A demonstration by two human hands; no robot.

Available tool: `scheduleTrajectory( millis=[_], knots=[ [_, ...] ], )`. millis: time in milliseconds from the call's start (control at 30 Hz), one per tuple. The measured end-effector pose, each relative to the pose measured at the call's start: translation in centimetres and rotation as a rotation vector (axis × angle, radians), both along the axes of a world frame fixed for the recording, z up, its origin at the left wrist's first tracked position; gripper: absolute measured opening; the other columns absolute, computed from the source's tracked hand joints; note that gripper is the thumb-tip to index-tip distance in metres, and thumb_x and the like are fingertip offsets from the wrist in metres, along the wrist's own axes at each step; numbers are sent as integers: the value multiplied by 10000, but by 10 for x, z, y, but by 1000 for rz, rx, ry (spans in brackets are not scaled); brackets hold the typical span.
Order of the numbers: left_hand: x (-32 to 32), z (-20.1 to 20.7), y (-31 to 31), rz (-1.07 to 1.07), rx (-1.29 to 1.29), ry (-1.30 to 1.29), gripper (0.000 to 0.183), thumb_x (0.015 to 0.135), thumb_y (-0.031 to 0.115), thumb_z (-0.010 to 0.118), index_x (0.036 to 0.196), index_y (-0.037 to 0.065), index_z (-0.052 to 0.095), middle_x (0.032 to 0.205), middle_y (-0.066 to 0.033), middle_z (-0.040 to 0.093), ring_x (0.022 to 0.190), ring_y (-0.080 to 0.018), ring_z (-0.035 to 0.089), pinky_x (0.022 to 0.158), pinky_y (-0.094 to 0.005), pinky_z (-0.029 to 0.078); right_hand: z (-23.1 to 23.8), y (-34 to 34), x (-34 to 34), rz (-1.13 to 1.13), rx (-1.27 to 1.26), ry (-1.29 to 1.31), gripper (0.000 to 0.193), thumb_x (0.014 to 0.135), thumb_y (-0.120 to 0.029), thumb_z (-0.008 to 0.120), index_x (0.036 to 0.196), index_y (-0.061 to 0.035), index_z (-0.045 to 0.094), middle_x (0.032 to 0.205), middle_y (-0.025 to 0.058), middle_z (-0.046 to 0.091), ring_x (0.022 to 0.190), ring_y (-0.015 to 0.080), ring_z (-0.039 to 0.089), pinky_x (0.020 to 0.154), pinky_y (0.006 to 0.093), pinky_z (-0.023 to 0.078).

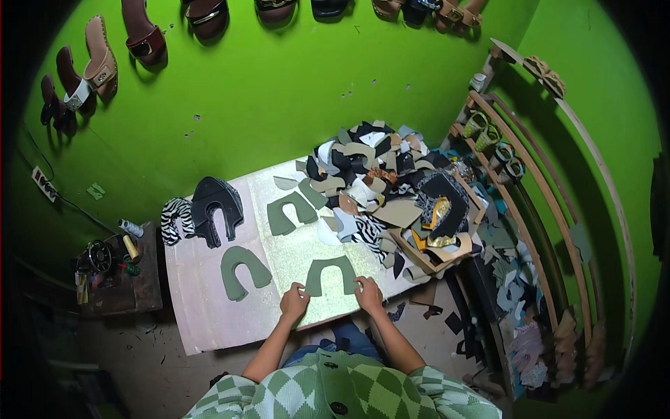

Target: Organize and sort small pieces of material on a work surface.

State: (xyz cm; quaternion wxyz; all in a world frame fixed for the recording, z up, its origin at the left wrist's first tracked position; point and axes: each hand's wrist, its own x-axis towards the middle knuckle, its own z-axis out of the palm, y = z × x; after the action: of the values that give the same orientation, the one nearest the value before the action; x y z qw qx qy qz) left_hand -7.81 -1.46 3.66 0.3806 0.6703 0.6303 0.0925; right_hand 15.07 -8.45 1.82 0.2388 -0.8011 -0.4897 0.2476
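The top edge cuts off several sandals (207,21), the lower edge the shirt (324,391). The worktop (202,328) and shirt hide most of the legs (347,334). Scraps (359,150) cover one another and the worktop's far corner, so many outlines are lost. The machine (99,257) sinks into shadow. Whether the fingers (298,288) pinch or merely touch the piece (318,274) is too small to tell.

Green wall (279,105), sandals (146,50), yellow thread spool (130,247)
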Motion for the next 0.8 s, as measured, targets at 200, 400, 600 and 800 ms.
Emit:
scheduleTrajectory(
  millis=[200,400,600,800],
  knots=[
    [-10,-10,-30,-207,383,114,499,685,172,674,1158,84,539,1263,-180,452,1167,-351,412,918,-444,396,13,-8,-5,32,105,-142,428,707,-49,603,1131,-88,561,1138,169,448,1057,344,454,895,416,401],
    [-8,-11,-44,-282,360,211,559,696,186,661,1229,111,510,1343,-175,374,1229,-379,341,938,-473,365,35,5,37,-103,222,-386,469,724,-52,577,1187,-125,541,1358,171,323,1249,341,319,977,452,325],
    [-8,-15,-35,-221,348,121,498,699,226,632,1174,95,559,1293,-197,412,1187,-375,384,946,-471,367,13,31,67,18,7,-466,477,768,-89,521,1242,-140,508,1445,168,208,1304,389,221,1004,509,261],
    [12,-6,-16,-109,327,1,394,730,173,622,1103,57,566,1243,-192,452,1142,-358,424,941,-436,360,-8,49,79,4,193,-143,501,778,-31,492,1269,28,411,1352,206,339,1218,380,350,1005,431,323]
  ],
)
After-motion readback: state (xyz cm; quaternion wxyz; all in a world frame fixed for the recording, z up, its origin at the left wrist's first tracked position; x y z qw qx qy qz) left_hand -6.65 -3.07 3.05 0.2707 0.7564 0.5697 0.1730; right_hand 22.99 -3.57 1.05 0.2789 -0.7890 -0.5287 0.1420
